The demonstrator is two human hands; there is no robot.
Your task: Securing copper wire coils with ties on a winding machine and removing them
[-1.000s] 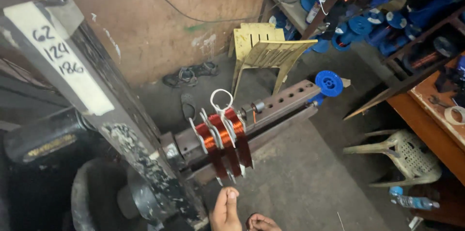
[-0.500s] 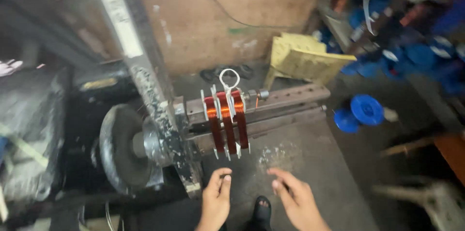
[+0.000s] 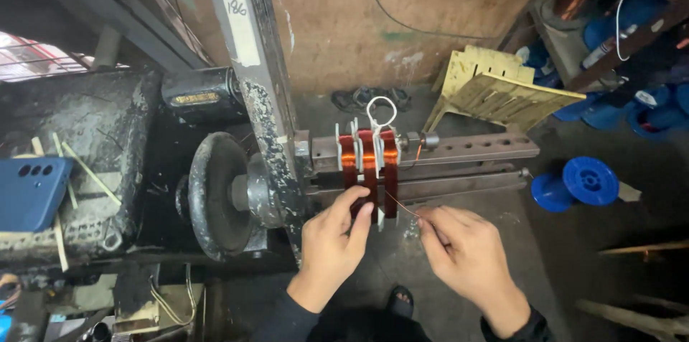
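Three copper wire coils (image 3: 368, 159) sit side by side on white formers on a perforated steel bar (image 3: 474, 148) of a winding machine. My left hand (image 3: 331, 240) rests its fingers on the lower part of the coils. My right hand (image 3: 463, 247) pinches a thin copper wire (image 3: 400, 204) that runs up to the coils. A white tie loop (image 3: 381, 111) stands above the formers.
A heavy dark flywheel (image 3: 212, 195) and a paint-spattered steel post (image 3: 262, 91) stand left of the coils. A blue phone (image 3: 27, 193) lies on the grimy bench at left. Blue spools (image 3: 578, 183), a yellow plastic chair (image 3: 495, 91) and my sandalled foot (image 3: 400, 300) are on the floor.
Both hands have risen from below to the coils: the left now touches them and the right has taken hold of the wire. The view has also swung left and closer.
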